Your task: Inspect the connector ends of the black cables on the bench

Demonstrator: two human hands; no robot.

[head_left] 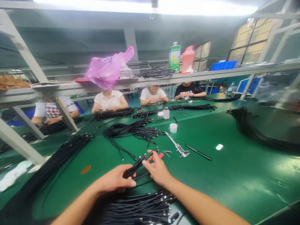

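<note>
My left hand (120, 178) is wrapped round a small bundle of black cables (136, 165), whose connector ends point up and to the right. At that end, the fingers of my right hand (156, 167) pinch the tip of a cable. A red piece (161, 155) shows just behind my right fingers. Below my hands, near the front edge, lies a thick pile of black cables (142, 207) with metal connectors facing right. Another long bundle (63, 153) stretches over the green table (201, 184) on the left.
A caliper (178, 147), a black pen (198, 152), a white tape roll (173, 128) and small metal pins (167, 152) lie beyond my right hand. More cable bundles (131, 128) lie mid-table and at right (253, 131). Several people sit across, beneath a shelf (140, 82).
</note>
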